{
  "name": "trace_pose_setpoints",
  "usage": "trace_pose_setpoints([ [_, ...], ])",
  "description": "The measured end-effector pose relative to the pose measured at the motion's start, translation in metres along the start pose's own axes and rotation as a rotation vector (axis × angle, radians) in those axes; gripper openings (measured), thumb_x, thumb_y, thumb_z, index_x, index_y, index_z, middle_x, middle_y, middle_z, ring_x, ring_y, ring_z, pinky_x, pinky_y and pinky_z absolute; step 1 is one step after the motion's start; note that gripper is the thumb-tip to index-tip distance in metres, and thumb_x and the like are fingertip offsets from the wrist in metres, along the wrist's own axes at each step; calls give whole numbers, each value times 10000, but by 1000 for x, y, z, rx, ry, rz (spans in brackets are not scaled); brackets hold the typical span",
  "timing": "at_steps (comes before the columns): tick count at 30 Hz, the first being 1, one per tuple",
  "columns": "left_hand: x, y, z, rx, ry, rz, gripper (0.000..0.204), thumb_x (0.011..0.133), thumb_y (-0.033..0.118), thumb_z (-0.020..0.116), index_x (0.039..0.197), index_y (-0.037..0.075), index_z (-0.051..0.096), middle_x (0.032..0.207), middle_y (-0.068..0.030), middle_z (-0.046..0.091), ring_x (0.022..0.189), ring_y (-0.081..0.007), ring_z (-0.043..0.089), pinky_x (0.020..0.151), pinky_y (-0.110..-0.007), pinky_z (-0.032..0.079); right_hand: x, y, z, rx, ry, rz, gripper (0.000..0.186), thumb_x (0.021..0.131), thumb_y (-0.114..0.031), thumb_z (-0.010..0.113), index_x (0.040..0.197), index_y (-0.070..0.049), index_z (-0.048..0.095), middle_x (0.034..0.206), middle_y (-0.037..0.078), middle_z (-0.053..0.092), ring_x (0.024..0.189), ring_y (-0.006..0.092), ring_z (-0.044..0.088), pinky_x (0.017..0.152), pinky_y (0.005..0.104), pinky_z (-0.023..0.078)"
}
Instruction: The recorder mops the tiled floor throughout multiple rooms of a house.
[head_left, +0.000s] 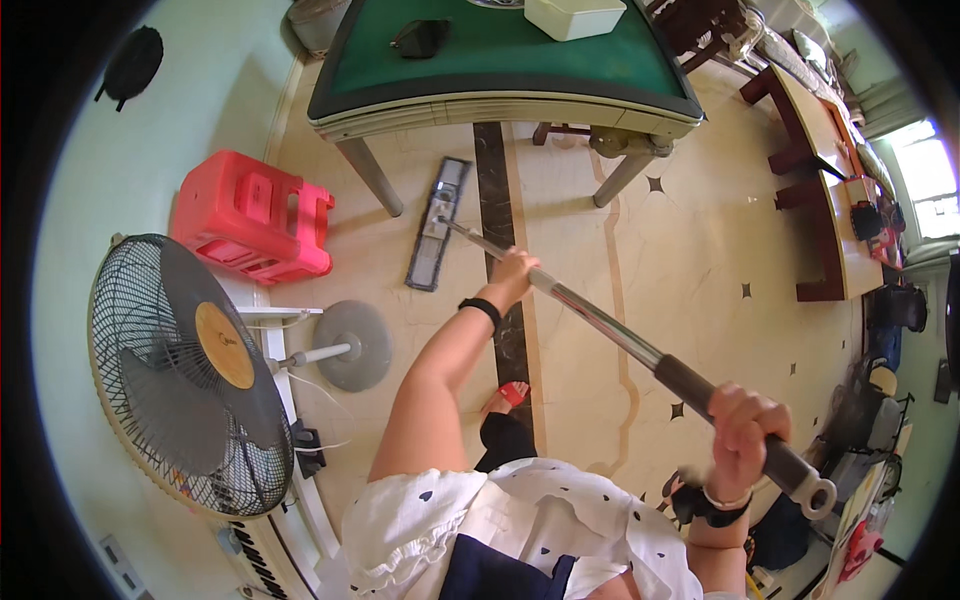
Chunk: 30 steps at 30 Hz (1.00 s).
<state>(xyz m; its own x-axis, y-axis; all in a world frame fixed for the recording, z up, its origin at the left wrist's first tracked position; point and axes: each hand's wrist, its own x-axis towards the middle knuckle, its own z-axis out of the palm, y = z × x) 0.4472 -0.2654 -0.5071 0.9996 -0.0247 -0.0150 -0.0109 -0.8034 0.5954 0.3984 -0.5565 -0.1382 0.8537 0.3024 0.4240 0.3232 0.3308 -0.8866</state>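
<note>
Mop (605, 319) flat on floor at near-left leg of green-topped table (500, 60), both hands on pole

Mopping looks mid-job: mop head (436, 225) is down on the tiles (690, 250), not lifted or stowed. How much is done, can't tell; no clear wet/dry edge shows on the pale floor. Likely left, as a judgement: the strip under the table, open tiles to its right, and tighter spots to its left around the red plastic stools (250, 215) and, nearer the wearer, the pedestal fan (190, 370) with its round grey base (358, 345). Those stand on the floor, so tiles beneath them are probably not reached from here.

Mop head sits just right of the table's near-left leg (368, 175), left of the dark floor stripe (487, 150); far end seems to run in under the table's front edge.

Grip: left hand (513, 275) wrapped round the metal pole, lower down toward the table; right hand (745, 425) clenched on the dark grip sleeve (685, 388), at the end away from the table.

Looks: long narrow rectangular head, grey pad with darker border, swivel joint mid-head, shiny silver pole, pale hanging ring (820, 498) at the top. Pad wetness or dirt: too small to tell.
</note>
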Motion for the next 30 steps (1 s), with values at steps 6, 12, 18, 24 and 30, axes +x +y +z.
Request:
trace_pose_setpoints([
  [6,8,113,45,18,-321,104,222,740,79,551,891,185,673,904,-86,652,964,-307,590,793,-542,478,-29,-67,-54,-147,207,-2,225,830,-72,475,665,-107,326,505,-3,365,443,105,336,507,297,326],
  [12,-11,257,88,-170,-664,252,264,731,54,556,957,152,651,988,-119,639,993,-351,576,834,-677,399,-92,-163,-98,-293,428,22,219,840,-107,480,675,-109,336,512,-19,361,443,86,316,529,277,309],
  [18,-61,366,176,-271,-902,478,260,733,51,560,956,154,646,981,-114,641,1002,-370,563,839,-715,349,-169,-238,-91,-545,558,75,220,867,-148,490,704,-129,344,523,-48,348,471,66,336,567,271,305],
  [24,-120,441,239,-300,-1096,699,222,749,62,553,923,164,646,926,-126,638,968,-378,568,847,-685,354,-224,-254,-70,-750,809,44,219,854,-143,491,699,-126,338,513,-42,353,474,70,357,565,267,319],
  [30,-136,454,290,-257,-1081,781,207,751,85,592,914,198,649,928,-81,632,963,-324,566,779,-501,419,-257,-242,-99,-703,837,-329,247,805,-125,563,655,-111,366,479,-38,444,397,74,412,457,223,365],
])
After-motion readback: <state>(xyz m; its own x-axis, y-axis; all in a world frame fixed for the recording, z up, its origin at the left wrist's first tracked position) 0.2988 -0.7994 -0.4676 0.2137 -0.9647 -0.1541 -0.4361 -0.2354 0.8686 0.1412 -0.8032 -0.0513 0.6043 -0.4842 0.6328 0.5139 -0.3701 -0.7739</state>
